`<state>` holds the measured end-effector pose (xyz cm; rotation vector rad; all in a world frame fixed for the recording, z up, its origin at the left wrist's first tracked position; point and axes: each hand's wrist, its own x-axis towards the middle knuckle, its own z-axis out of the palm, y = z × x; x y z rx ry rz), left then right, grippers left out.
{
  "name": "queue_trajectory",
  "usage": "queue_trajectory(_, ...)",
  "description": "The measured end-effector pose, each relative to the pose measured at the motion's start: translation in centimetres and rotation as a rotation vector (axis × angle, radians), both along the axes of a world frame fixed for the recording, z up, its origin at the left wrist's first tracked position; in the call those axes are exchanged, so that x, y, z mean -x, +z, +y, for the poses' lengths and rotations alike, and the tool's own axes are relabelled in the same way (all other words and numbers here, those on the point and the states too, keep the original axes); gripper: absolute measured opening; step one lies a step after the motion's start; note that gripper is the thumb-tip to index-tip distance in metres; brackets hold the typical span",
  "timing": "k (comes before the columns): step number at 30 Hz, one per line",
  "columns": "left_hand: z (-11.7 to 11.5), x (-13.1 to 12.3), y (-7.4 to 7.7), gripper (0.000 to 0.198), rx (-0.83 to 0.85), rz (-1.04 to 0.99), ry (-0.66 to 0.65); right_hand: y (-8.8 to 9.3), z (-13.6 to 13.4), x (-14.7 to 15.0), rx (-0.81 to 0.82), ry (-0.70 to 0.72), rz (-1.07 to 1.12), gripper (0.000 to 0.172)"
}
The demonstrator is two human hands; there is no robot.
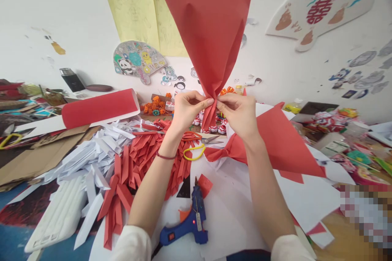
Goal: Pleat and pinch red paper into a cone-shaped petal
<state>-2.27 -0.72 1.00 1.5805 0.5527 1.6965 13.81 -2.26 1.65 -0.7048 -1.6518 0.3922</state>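
"Both hands, left (191, 108) and right (240, 116), on one piece?"

"Yes, thumb and fingertips pinched together on the gathered neck of a large, smooth red paper sheet (214, 20). Neither is clearly nearer."

"How does it lie?"

"Raised off the cluttered wooden table (344, 232), long axis roughly upright: flaring wide above the fingers, a short pleated tail below. Towards the table's near edge, a blue plastic glue gun (197, 216) lies between the forearms."

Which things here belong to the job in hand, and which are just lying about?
Job in hand:
red sheet, pinched by the left hand and right hand
likely the other red sheet, also gathered
perhaps glue gun, scissors

Lying about, it seems:
black bottle
cardboard
white strips
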Motion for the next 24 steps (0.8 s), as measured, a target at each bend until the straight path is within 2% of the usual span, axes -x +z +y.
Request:
queue_trajectory(11,0.7,-0.1,-0.4,0.034,0.019,-0.022,0.035,-0.1,-0.1,0.8,-0.189,-0.128,-0.189,0.028)
queue_trajectory(13,0.8,0.0,-0.5,0.035,0.012,-0.016,0.050,0.1,-0.2,0.7,-0.175,-0.109,-0.209,0.028)
queue_trajectory(16,1.0,0.2,-0.5,0.036,-0.009,-0.013,0.073,0.3,-0.4,0.4,-0.098,-0.006,-0.222,0.026)
queue_trajectory(19,1.0,0.2,-0.4,0.035,-0.047,0.018,0.121,0.3,-0.2,0.5,-0.015,0.084,-0.145,0.024)
queue_trajectory(24,0.4,-0.3,-0.1,0.025,-0.142,0.195,0.324,-0.4,1.0,0.6,0.047,0.035,0.020,0.030)
